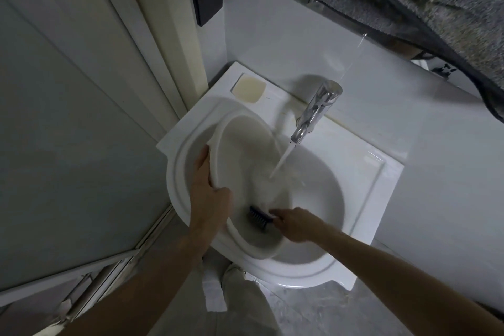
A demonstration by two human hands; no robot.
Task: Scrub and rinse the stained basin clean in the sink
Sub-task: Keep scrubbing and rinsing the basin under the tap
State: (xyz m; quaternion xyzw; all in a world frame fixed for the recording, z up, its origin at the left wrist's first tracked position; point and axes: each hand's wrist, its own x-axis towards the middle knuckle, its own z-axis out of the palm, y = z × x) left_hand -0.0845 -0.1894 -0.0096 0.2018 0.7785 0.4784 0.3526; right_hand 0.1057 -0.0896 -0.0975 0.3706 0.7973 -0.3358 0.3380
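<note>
No brand, label or writing can be read on any item in view. The white oval plastic basin (245,144) stands tilted on edge inside the white ceramic wall-mounted sink (313,199), its open side facing right toward the chrome single-lever tap (316,110). A stream of running water (283,158) falls from the tap spout and strikes the inner wall of the basin, where it splashes. The left hand (210,194) grasps the left rim of the basin, thumb hooked over the rim edge and the other fingers wrapped behind the wall, out of sight. The right hand (294,224) is closed around the handle of a dark-bristled scrubbing brush (259,217); the bristle head lies against the lower inside surface of the basin, just below the splash zone. Both forearms are bare. A pale yellow rectangular bar of soap (249,88) rests in the recessed tray at the rear left corner of the sink deck, well apart from the basin.
</note>
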